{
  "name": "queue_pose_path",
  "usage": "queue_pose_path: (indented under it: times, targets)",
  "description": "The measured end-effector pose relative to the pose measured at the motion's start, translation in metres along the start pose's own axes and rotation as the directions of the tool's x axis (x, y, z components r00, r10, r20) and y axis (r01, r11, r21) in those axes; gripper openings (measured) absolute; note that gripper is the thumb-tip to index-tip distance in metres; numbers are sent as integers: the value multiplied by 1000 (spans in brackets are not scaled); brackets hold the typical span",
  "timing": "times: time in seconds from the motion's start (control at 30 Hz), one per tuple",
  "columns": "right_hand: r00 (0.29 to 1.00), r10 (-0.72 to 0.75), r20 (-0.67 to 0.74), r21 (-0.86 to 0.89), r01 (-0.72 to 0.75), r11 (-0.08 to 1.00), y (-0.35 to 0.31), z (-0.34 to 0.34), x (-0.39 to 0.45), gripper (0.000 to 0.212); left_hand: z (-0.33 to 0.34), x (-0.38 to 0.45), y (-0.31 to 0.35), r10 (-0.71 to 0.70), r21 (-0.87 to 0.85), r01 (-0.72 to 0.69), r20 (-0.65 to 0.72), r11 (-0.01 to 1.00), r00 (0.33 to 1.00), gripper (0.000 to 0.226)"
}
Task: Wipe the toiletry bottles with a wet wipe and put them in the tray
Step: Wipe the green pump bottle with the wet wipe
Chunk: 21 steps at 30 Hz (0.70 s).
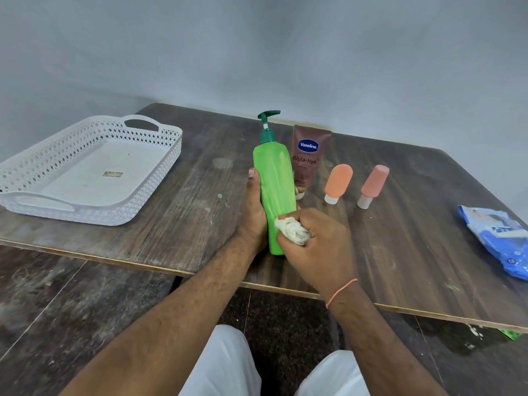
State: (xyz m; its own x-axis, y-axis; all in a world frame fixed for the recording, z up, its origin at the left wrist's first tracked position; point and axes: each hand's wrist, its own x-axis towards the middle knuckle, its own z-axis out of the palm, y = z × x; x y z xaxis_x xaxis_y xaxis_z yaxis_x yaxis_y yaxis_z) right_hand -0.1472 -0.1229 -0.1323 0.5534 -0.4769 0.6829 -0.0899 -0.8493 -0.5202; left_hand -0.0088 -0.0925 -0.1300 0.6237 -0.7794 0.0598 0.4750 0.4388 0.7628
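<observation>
While my left hand (253,208) wraps the green pump bottle (275,192) from its left side, thumb up along the body, my right hand (317,244) curls around a bunched wet wipe (293,231) and presses it against the bottle's lower right flank. Bottle upright, tilted slightly, near the front edge of the desk (171,195) at about mid-width; whether its base rests on the wood I cannot tell. Dark green pump head points right.

Just behind the bottle: brown Vaseline tube (308,155), standing on its cap, partly hidden by the green body. To its right, an orange squeeze bottle (337,181) and then a pink squeeze bottle (373,185), both cap-down, leaning, apart from each other.

White lattice tray (160,172) sits at the desk's left edge, well apart from the bottles; only a small label shows on its floor. Blue wipes pack (497,238) lies at the right edge.

Orange thread band (341,292) on my right wrist. White trousers (225,364) below the front edge, dark tiled floor (57,295) beneath.
</observation>
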Motion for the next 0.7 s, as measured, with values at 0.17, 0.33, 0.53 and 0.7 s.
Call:
queue_pose_path:
  times: [0.17, 0.33, 0.53, 0.7]
  targets:
    - [1000, -6, -7, -69, 5, 998, 2, -1, -1, 18, -1, 0, -3, -8, -15, 9, 39, 1000, 999, 81]
    - [999, -47, 9, -128, 48, 991, -7, 3, -1, 15, -4, 3, -2, -5, -37, 6, 35, 999, 999, 82]
    - [989, -144, 29, -220, 147, 964, -12, 5, 1, 15, -6, 4, -2, -16, -33, 17, 55, 999, 998, 80]
    - [993, -115, -18, -248, 107, 963, -14, 5, 6, 19, -4, 3, -3, -11, -11, 11, 31, 1000, 999, 78]
